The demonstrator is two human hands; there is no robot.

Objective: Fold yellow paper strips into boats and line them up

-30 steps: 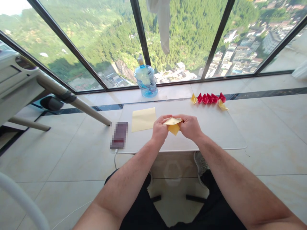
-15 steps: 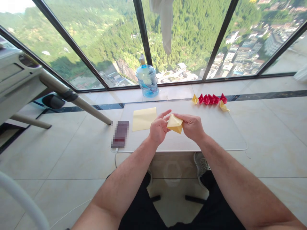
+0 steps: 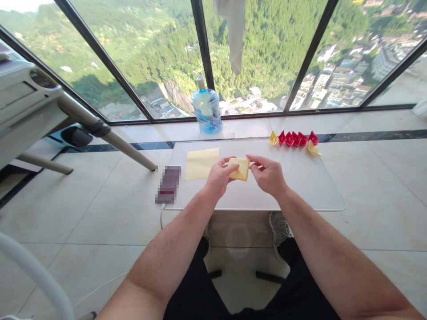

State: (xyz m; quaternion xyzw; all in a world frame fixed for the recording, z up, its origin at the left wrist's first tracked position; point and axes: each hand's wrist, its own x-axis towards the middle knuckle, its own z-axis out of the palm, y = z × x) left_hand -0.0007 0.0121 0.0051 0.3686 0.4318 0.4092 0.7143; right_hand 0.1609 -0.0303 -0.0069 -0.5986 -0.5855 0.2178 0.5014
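Between my hands, above the white low table [image 3: 287, 191], is a piece of yellow paper [image 3: 242, 170] folded into a small flat square. My left hand [image 3: 220, 175] is closed on its left side, thumb lying across the top face. At the opposite edge is my right hand [image 3: 268, 174], its bent index finger and thumb at the paper's right side near the upper corner. A flat yellow sheet [image 3: 200, 164] lies on the table to the left of my hands.
Folded red paper boats [image 3: 293, 138] stand in a row at the table's far right, with yellow folded ones [image 3: 273, 138] beside them. A blurred phone-like object [image 3: 169, 184] with a cable lies at the left edge. Behind stands a blue water jug [image 3: 207, 111] by the window.
The folded paper has gone from a partly opened, pointed shape to a flat square. My left thumb now presses on top, and my right fingers have shifted to the right edge.
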